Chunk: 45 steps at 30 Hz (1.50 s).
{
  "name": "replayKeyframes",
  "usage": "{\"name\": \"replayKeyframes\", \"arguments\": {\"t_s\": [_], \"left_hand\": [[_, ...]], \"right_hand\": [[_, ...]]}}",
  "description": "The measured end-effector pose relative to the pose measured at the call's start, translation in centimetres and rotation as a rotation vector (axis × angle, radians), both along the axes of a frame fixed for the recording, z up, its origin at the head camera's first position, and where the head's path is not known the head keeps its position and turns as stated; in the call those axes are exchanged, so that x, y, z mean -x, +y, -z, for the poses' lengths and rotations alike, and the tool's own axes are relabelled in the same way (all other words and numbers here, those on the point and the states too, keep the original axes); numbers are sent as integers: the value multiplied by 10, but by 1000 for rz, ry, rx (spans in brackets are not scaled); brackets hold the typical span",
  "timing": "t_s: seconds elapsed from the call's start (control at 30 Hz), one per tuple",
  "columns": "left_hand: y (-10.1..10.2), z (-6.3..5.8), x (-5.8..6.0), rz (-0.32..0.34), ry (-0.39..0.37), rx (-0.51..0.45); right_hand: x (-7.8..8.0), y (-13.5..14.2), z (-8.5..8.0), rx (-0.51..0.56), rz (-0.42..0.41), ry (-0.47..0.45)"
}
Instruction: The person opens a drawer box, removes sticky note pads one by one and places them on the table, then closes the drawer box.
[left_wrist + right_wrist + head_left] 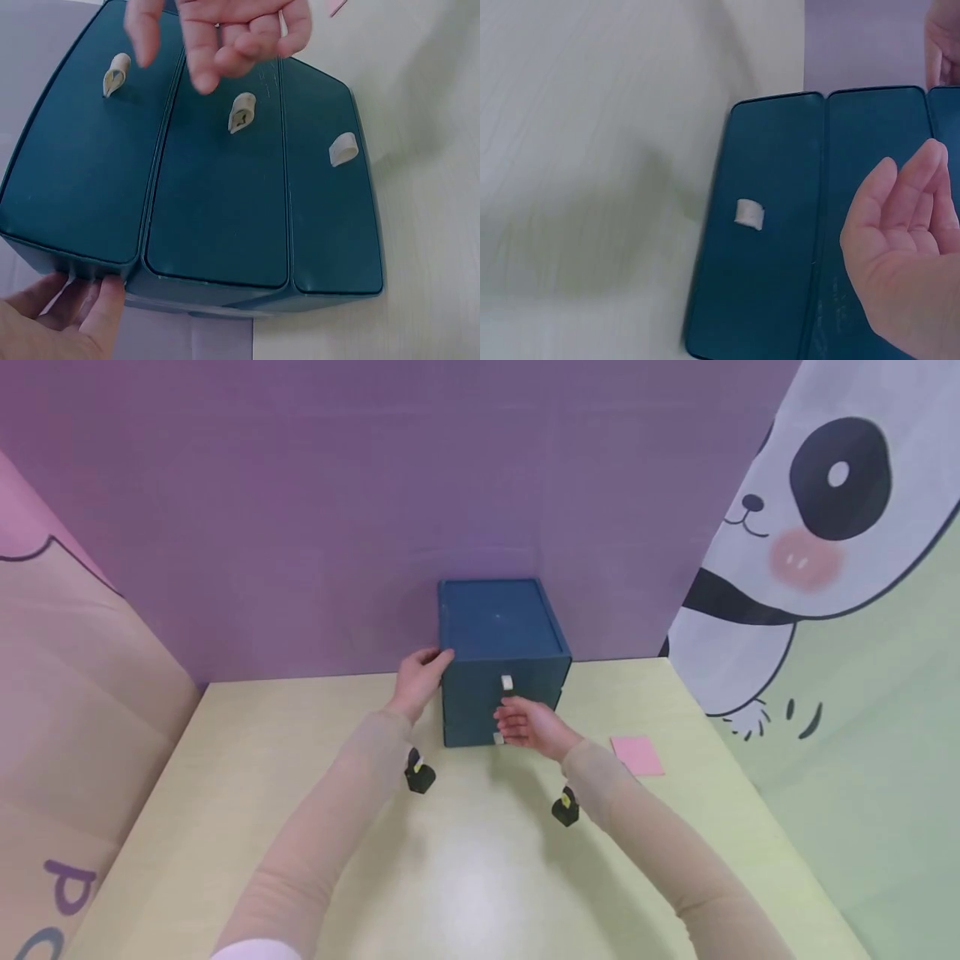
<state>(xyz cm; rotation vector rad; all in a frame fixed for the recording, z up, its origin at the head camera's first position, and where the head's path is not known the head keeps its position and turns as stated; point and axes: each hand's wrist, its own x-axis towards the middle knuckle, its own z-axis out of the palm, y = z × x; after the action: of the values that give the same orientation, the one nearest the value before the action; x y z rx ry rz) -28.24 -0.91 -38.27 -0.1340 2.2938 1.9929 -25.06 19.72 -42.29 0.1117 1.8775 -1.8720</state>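
A dark blue-green cabinet (502, 618) with three drawers stands on the table against the back wall. Small pale loop tabs stick out from the top drawer (82, 180), the middle drawer (214, 210) and the bottom drawer (334, 232). My left hand (422, 681) rests on the cabinet's left side near its upper front corner, thumb at the edge. In front of the drawer fronts hovers my right hand (536, 725), its fingers loosely bent and holding nothing. In the left wrist view it overlaps the upper drawers, close to the middle tab (243, 112). All three drawers look closed.
A pink square of paper (637, 756) lies on the table (465, 860) right of the cabinet. Behind is a purple backdrop (337, 510); a panda-printed sheet (862, 652) hangs at the right. Small black devices (420, 775) are worn at both wrists.
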Motion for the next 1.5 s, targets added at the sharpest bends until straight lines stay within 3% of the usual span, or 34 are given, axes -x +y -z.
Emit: {"name": "replayKeyframes", "arguments": {"t_s": [0.4,0.73,0.9,1.1,1.37,1.5], "left_hand": [[3,4,-5,-66,-1,2],[5,15,2,-124,34,-42],[4,16,5,-127,36,-48],[3,18,3,-127,32,-39],[6,20,-1,-128,56,-54],[6,20,-2,-138,65,-64]], "right_hand": [[-7,9,28,-33,-29,-38],[-3,7,50,19,128,-77],[-1,5,57,54,147,-90],[-1,1,58,88,158,-102],[1,-3,50,157,90,-61],[3,-8,47,174,141,-44]]}}
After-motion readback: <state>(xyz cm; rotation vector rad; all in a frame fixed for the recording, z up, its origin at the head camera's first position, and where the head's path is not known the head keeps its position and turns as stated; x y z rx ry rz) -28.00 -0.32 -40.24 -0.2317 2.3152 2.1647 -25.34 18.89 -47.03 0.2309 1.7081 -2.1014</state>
